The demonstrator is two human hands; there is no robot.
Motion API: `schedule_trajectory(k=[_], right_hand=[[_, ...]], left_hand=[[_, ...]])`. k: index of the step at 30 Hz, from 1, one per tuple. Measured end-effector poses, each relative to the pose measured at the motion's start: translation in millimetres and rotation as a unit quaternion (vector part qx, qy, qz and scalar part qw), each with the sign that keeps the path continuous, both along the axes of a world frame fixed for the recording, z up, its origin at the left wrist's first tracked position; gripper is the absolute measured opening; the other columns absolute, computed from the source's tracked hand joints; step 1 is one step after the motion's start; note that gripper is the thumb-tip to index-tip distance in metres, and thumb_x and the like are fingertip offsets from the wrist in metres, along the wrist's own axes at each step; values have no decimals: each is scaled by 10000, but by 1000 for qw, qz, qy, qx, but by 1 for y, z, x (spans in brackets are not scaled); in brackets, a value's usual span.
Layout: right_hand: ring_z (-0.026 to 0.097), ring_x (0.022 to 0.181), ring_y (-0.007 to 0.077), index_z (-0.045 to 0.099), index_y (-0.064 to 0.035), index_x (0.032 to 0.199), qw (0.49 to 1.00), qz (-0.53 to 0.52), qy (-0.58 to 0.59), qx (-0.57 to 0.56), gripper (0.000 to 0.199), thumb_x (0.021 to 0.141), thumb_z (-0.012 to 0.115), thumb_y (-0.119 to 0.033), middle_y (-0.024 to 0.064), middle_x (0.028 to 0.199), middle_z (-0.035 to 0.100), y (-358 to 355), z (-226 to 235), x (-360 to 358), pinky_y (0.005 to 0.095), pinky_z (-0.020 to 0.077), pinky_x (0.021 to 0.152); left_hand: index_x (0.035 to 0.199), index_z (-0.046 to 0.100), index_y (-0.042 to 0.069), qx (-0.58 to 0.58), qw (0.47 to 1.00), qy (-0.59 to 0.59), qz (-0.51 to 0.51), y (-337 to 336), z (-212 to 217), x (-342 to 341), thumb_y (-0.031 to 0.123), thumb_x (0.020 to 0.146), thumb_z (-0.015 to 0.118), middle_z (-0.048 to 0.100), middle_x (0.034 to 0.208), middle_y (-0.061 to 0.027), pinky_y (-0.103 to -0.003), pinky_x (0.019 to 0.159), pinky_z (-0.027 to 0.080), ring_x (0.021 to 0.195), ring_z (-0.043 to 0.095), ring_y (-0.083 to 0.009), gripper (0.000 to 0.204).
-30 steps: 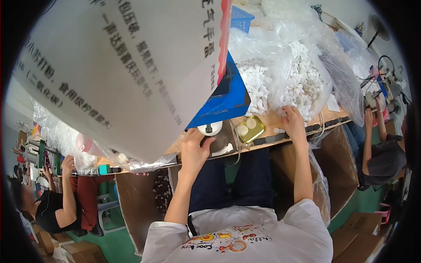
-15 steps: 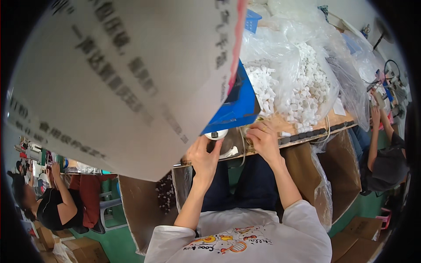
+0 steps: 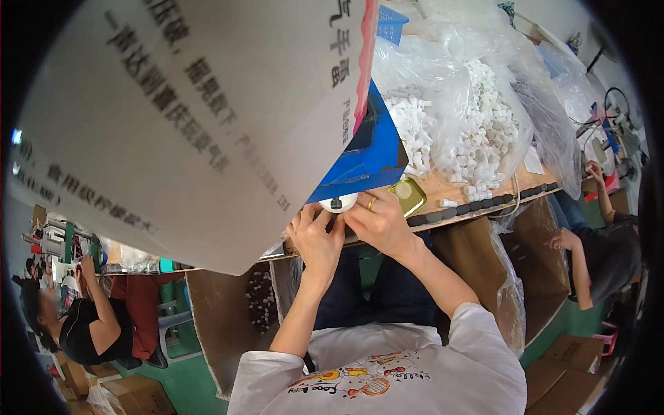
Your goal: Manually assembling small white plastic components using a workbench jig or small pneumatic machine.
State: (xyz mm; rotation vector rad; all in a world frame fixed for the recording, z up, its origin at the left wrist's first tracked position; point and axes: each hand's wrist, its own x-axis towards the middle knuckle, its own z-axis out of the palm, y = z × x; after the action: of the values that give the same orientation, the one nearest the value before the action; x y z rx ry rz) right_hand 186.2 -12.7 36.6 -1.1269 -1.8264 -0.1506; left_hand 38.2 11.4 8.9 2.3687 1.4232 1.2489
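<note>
As both hands meet at the front edge of the counter [image 3: 434,193], I locate the white disc [image 3: 326,205] between them, just below the near edge of the blue housing [image 3: 363,166]. A black block [image 3: 336,204] sits near the middle of its visible face; the housing overhangs its rear.

Hand state: the left hand [image 3: 317,232] is curled at the disc's near left side, thumb and forefinger close together. The right hand [image 3: 377,218] is bent at the near right side, fingertips bunched. I cannot tell whether either pinches a small part, since the fingers cover the gap.

Handling: I judge the disc to be hard, smooth plastic, stiff and not readily crushed, though slick under dry fingertips. Its weight, and whether it is fixed to the housing, I cannot determine. I would grip the rim at opposite sides and keep pressure off the block.

Surroundings: a shallow gold-coloured tray [image 3: 417,203] lies just beyond the right hand, near the front edge; its thin wall would likely dent, so I would lift it by the rim. Farther right, along that edge, lies a short white piece [image 3: 448,203]. Behind it, toward the rear, is a pile of white tubular pieces [image 3: 477,142], probably light and rigid, best held around the barrel.
</note>
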Motion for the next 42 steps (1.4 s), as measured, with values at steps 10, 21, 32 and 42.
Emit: schedule_trajectory(k=[10, 21, 32, 42], right_hand=[[650, 874, 334, 735, -39, 982, 968, -186, 72, -151, 212, 785, 663, -65, 146, 838, 679, -4, -9, 73, 440, 535, 739], [645, 882, 333, 711, -42, 912, 966, -176, -12, -189, 144, 778, 661, -57, 133, 893, 682, 31, -24, 86, 422, 506, 765], [622, 910, 406, 659, -18, 987, 967, 27, 71, -243, 156, 834, 647, -45, 179, 954, 656, 4, 3, 4, 477, 504, 745], [681, 781, 325, 697, 9, 961, 988, -30, -15, -151, 182, 794, 714, -64, 155, 836, 699, 5, -25, -2, 413, 533, 691]], left_hand=[[1236, 623, -32, -106, 990, -85, -43, -15, 1, -17, 123, 762, 820, 638, 1155, -195, -461, 1013, 423, 1167, 538, -390, 537], [952, 739, 4, -70, 976, -182, -99, 11, 28, -9, 70, 766, 802, 703, 873, -124, -409, 818, 509, 859, 652, -310, 208], [1139, 696, 3, -173, 976, 74, 114, 42, 29, -169, 245, 835, 731, 703, 1052, -227, -474, 896, 489, 1021, 650, -407, 391], [1056, 676, -14, -140, 988, -49, 46, 100, 2, -111, 54, 857, 715, 718, 943, -184, -369, 751, 518, 842, 691, -277, 213]])
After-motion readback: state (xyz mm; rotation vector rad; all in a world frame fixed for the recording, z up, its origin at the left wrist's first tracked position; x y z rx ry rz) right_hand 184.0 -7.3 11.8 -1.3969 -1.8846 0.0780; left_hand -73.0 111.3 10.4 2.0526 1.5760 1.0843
